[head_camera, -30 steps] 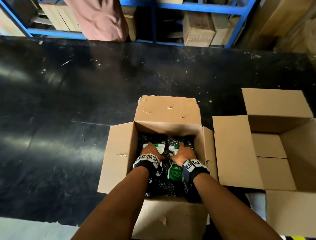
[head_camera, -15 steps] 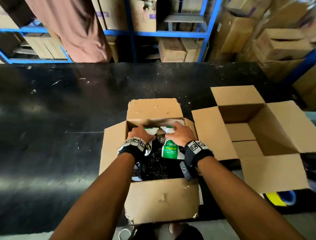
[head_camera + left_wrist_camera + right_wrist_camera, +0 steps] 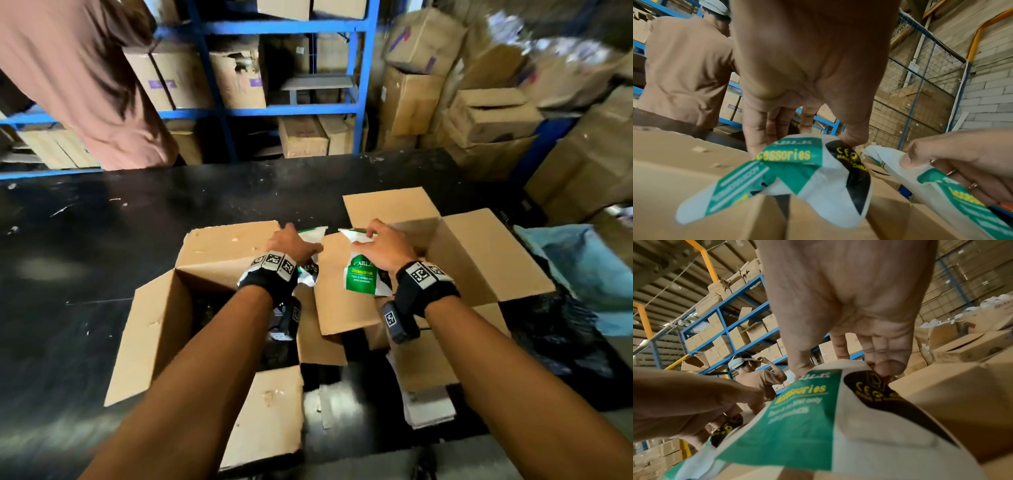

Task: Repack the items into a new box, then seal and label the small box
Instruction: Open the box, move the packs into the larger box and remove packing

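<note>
Two hands, each pinching one green-and-white packet above the open boxes.

Left hand (image 3: 290, 246) gripping the top of the left packet (image 3: 797, 170) over the far flap of the old box (image 3: 154, 329); right hand (image 3: 385, 248) clamped on the right packet (image 3: 363, 277), over the inner flap of the new box (image 3: 486, 260) just beside. Both boxes open on a black table (image 3: 85, 240); blue shelves (image 3: 291, 27) with cartons and a person in brown (image 3: 78, 75) behind.
</note>
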{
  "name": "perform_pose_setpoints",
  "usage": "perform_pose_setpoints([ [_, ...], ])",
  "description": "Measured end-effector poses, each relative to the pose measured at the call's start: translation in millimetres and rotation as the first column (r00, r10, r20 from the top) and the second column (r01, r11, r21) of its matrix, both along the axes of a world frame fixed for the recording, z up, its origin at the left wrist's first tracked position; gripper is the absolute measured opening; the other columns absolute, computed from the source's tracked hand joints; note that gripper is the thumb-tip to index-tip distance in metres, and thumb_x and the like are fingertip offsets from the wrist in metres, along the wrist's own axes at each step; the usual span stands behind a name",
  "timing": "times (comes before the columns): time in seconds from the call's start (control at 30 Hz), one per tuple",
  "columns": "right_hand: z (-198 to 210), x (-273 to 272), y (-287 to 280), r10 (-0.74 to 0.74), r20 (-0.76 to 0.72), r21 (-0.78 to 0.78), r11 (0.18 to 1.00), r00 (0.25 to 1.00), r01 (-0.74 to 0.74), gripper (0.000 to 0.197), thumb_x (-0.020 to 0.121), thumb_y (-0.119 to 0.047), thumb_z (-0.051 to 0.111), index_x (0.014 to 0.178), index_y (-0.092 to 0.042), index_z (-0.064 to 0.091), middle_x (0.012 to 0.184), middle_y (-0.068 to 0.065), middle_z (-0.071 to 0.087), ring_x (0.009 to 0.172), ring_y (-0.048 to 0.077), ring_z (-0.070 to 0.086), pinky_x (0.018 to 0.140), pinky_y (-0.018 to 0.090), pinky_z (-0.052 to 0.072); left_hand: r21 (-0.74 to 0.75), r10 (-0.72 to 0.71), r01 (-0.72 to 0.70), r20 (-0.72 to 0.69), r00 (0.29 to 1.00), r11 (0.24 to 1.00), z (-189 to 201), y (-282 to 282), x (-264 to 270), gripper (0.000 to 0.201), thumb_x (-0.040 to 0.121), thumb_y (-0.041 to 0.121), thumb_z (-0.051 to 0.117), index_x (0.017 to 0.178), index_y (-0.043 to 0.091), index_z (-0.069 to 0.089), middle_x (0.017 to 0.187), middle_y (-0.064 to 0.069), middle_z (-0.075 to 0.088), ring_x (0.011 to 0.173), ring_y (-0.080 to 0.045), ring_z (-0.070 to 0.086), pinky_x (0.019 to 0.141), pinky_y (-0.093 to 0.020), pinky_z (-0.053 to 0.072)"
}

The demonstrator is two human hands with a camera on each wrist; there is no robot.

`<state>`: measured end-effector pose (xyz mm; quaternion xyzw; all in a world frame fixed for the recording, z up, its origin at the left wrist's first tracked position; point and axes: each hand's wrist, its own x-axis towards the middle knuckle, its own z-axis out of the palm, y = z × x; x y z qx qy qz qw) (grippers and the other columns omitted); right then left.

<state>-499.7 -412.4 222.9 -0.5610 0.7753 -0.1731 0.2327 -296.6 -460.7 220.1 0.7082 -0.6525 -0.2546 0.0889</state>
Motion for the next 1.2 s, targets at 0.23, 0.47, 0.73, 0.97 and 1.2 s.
perform_pose_setpoints([
  [0.23, -10, -137, -2, 0.051, -0.047, 0.059, 0.997, 0.998, -0.048, 0.043, 0.080, -0.048, 0.075, 0.110, -0.020, 0.062, 0.115, 0.008, 0.070, 0.103, 0.031, 0.065, 0.078, 0.031, 0.048, 0.039, 0.059, -0.056, -0.096, 0.994, 0.998, -10, 14, -149, 0.074, 0.078, 0.053, 0.071, 0.131, 0.008, 0.047, 0.131, -0.018, 0.059, 0.119, -0.038, 0.057, 0.091, -0.038, 0.047],
  [0.47, -33, -200, -30, 0.116, -0.036, 0.159, 0.981, 0.993, -0.109, 0.049, 0.082, -0.044, 0.075, 0.120, -0.016, 0.058, 0.119, 0.009, 0.067, 0.107, 0.032, 0.063, 0.076, 0.030, 0.042, 0.122, 0.111, -0.105, -0.037, 0.993, 0.987, -39, 1, -213, 0.084, 0.074, 0.059, 0.073, 0.136, 0.011, 0.042, 0.128, -0.016, 0.061, 0.116, -0.036, 0.059, 0.093, -0.040, 0.050],
  [0.73, -86, -223, -87, 0.115, -0.025, 0.296, 0.950, 0.993, -0.103, 0.054, 0.078, -0.046, 0.081, 0.118, -0.017, 0.060, 0.129, 0.009, 0.060, 0.109, 0.032, 0.063, 0.087, 0.035, 0.052, 0.277, 0.111, -0.120, 0.046, 0.993, 0.954, -91, -39, -247, 0.080, 0.078, 0.050, 0.076, 0.137, 0.009, 0.040, 0.137, -0.017, 0.053, 0.123, -0.038, 0.054, 0.096, -0.043, 0.048],
  [0.97, -144, -220, -119, 0.189, -0.050, 0.516, 0.845, 0.981, -0.137, 0.067, 0.072, -0.045, 0.084, 0.125, -0.012, 0.060, 0.126, 0.013, 0.064, 0.105, 0.031, 0.066, 0.087, 0.036, 0.056, 0.409, 0.107, -0.148, 0.122, 0.987, 0.901, -147, -62, -257, 0.090, 0.077, 0.051, 0.076, 0.143, 0.008, 0.033, 0.142, -0.018, 0.045, 0.130, -0.035, 0.048, 0.101, -0.041, 0.045],
  [1.2, -188, -216, -126, 0.249, -0.039, 0.639, 0.750, 0.968, -0.167, 0.077, 0.068, -0.041, 0.086, 0.131, -0.011, 0.053, 0.124, 0.012, 0.066, 0.108, 0.031, 0.066, 0.085, 0.035, 0.058, 0.524, 0.095, -0.149, 0.128, 0.987, 0.839, -189, -63, -257, 0.087, 0.074, 0.043, 0.081, 0.139, 0.008, 0.035, 0.140, -0.015, 0.046, 0.130, -0.034, 0.048, 0.101, -0.038, 0.045],
])
